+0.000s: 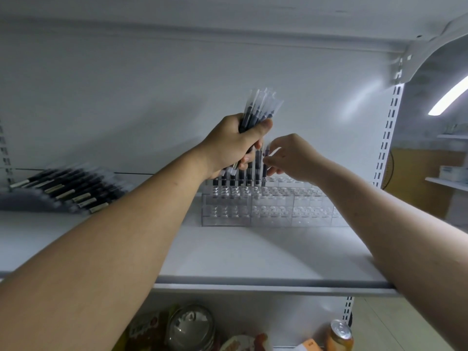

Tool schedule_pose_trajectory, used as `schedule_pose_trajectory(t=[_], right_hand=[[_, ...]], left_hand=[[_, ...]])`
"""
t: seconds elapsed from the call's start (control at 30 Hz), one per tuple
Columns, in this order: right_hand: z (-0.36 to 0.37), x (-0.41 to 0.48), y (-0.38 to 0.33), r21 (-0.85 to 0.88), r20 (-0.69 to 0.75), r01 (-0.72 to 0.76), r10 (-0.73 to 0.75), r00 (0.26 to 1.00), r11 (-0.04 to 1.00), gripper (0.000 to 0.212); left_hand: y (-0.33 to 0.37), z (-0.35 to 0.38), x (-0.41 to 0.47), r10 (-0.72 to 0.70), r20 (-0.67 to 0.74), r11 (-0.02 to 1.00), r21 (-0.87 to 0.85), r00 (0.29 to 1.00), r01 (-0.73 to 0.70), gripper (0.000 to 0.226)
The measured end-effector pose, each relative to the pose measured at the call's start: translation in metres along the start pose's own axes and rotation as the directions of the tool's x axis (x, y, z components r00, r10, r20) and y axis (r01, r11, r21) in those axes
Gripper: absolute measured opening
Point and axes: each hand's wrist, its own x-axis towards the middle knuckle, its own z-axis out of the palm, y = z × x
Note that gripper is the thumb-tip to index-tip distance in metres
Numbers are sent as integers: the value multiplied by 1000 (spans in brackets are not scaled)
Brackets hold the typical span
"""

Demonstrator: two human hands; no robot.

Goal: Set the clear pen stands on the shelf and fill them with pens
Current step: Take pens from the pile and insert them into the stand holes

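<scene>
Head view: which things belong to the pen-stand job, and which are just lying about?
Job: clear pen stands; pen bundle in the left hand; single pen pinched by the right hand; standing pens; shelf.
Lying about: pen row at left; drink can and packets below.

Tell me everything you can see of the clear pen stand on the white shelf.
The clear plastic pen stand looks like several see-through blocks set side by side, upright near the back of the white shelf. Stepped tiers carry rows of round holes. Dark pens stand in a high row at its left; lower tiers look empty. The right hand pinches the row's rightmost pen.
</scene>
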Motion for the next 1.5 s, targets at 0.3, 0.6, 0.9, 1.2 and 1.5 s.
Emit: schedule_pose_trajectory(t=[0.3, 0.6, 0.9, 1.2, 1.5], right_hand=[[-22, -3, 4, -91, -188, 100, -116, 975, 991, 12], [-30, -13, -12, 721, -82, 127, -98, 992, 682, 13], [-26, -15, -17, 658, -156, 176, -97, 983, 732, 26], [-38, -9, -15, 809, -331, 199, 149, 932, 554, 22], [-23, -8, -6, 256, -343, 169, -74, 936, 952, 10]], left_hand=[[-4, -2, 2, -35, 8, 999, 15, 999, 35, 26], [-4, -2, 2, -27, 60, 999, 24, 998, 26, 23], [1, -2, -1, -42, 30, 996, 74, 999, 40, 23], [2, -2, -3, -80, 18, 991, 106, 997, 78, 21], [4, -5, -4, -93, 10, 993, 79, 996, 92, 27]])
